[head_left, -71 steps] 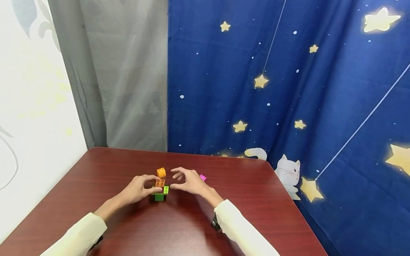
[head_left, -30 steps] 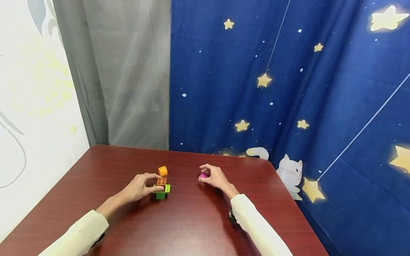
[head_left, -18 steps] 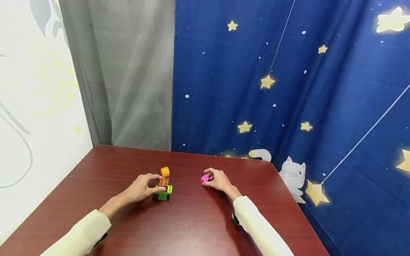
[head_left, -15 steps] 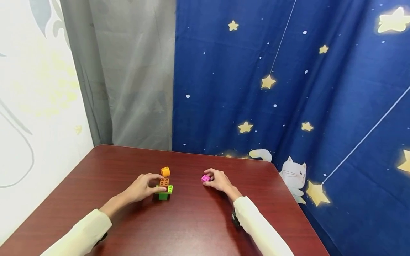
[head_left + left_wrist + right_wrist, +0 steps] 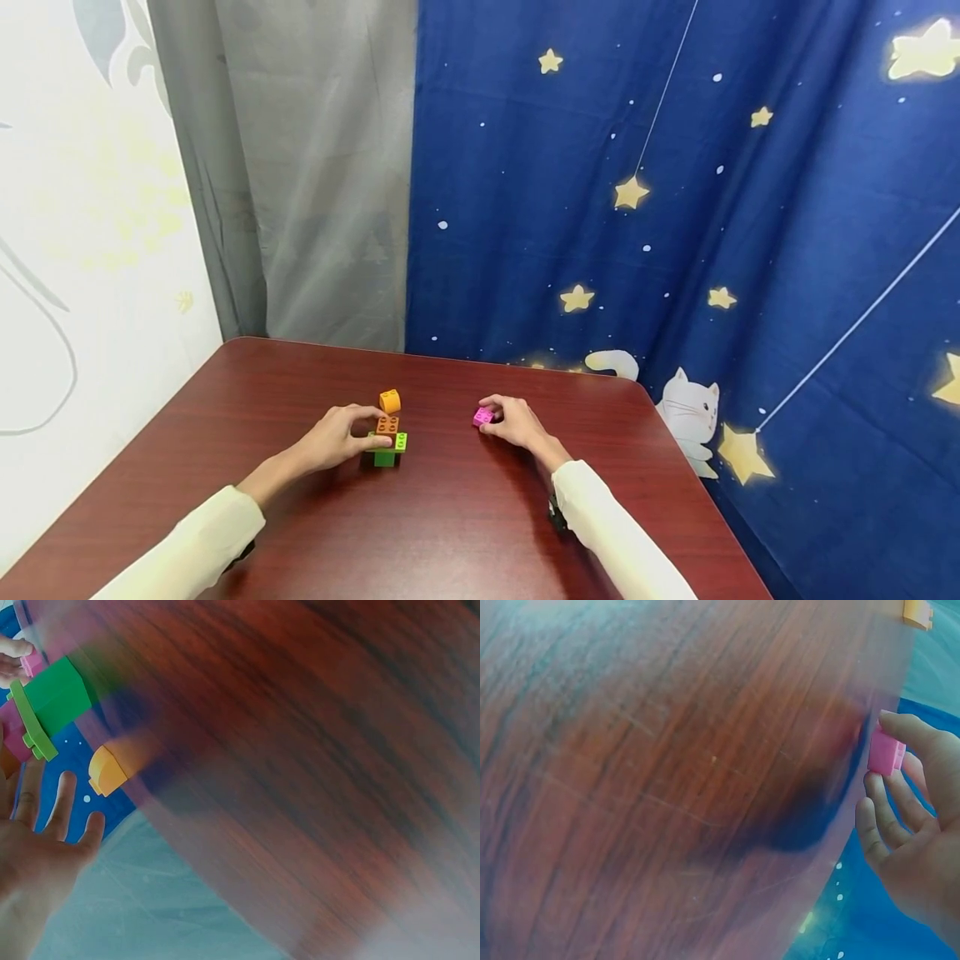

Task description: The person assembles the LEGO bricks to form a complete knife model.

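Note:
My left hand (image 5: 339,438) pinches a small stack of toy building bricks between thumb and fingers. A green block (image 5: 385,459) forms its base, a lime plate (image 5: 401,442) lies over that, and an orange-brown brick (image 5: 388,424) tops it. The left wrist view also shows a magenta brick (image 5: 13,727) in the stack, against the lime plate. Off to the right, my right hand (image 5: 519,422) holds a pink brick (image 5: 885,752) between thumb and fingertips, its studs facing the palm in the right wrist view.
Behind the stack a yellow-orange curved brick (image 5: 389,401) stands on the dark red wooden table (image 5: 450,517). Grey and blue star-patterned curtains (image 5: 525,208) hang past the table's far edge. A white wall (image 5: 90,275) borders the left side.
My right hand has moved right, away from the stack, and taken hold of the pink brick, turning it slightly. The left hand has stayed on the stack. The head view has shifted a little.

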`<move>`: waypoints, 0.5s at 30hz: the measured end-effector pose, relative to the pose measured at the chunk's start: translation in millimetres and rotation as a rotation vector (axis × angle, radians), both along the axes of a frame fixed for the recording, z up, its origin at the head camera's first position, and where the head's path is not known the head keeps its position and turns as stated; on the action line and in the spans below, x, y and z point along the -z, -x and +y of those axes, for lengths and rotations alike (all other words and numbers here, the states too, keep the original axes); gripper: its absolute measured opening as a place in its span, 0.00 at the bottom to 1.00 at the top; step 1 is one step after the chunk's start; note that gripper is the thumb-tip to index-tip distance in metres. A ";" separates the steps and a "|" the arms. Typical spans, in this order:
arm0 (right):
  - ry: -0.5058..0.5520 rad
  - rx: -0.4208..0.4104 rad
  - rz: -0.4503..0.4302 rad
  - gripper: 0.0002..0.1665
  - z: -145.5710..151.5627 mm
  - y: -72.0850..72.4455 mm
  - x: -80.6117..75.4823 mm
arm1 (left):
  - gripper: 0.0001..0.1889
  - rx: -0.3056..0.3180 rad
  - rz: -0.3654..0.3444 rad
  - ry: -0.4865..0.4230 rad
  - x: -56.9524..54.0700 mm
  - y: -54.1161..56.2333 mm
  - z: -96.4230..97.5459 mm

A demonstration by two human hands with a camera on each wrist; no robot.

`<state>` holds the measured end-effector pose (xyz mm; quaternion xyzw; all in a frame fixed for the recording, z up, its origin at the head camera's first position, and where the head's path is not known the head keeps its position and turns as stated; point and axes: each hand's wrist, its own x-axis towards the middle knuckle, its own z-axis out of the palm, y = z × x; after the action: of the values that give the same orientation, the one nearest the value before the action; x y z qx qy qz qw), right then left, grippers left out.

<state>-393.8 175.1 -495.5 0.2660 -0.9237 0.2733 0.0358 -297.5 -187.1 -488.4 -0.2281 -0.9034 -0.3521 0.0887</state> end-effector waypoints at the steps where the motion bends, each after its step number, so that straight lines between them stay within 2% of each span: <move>1: -0.005 0.001 -0.001 0.27 -0.2 -0.2 -1.4 | 0.24 0.003 0.002 -0.001 -0.4 0.3 0.1; 6: -0.035 0.006 0.006 0.26 1.1 0.1 -6.9 | 0.22 0.022 0.002 -0.008 -3.1 1.0 0.7; 15: 0.007 -0.051 0.040 0.25 -3.5 -1.5 -15.6 | 0.23 0.032 0.009 -0.005 -3.9 0.2 -1.2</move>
<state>-392.3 171.6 -480.0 0.2945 -0.9148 0.2722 0.0482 -297.7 -188.3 -484.5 -0.2439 -0.8984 -0.3546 0.0877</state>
